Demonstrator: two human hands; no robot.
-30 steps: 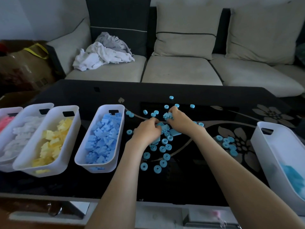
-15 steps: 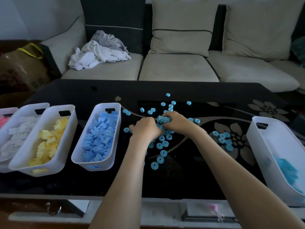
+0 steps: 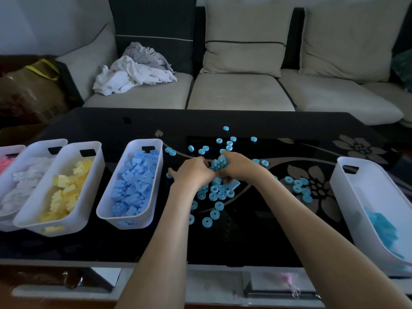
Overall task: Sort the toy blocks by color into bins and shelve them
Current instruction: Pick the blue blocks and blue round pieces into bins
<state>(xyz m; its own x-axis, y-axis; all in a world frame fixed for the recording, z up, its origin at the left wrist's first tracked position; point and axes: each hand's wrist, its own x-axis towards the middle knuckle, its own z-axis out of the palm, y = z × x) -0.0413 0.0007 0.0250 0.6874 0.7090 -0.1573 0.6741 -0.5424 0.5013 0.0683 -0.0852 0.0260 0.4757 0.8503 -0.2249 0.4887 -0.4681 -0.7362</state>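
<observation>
Right grip (image 3: 238, 167) is curled round a clump of blue blocks (image 3: 219, 163) just above the table (image 3: 245, 241). Left grip (image 3: 194, 172) is curled beside it; I cannot tell if it holds any. The clump looks loose, so blocks may slip out among the rings (image 3: 219, 195). The middle bin (image 3: 124, 220) and right bin (image 3: 365, 192) both hold blue, so blocks may land in the wrong one.
</observation>
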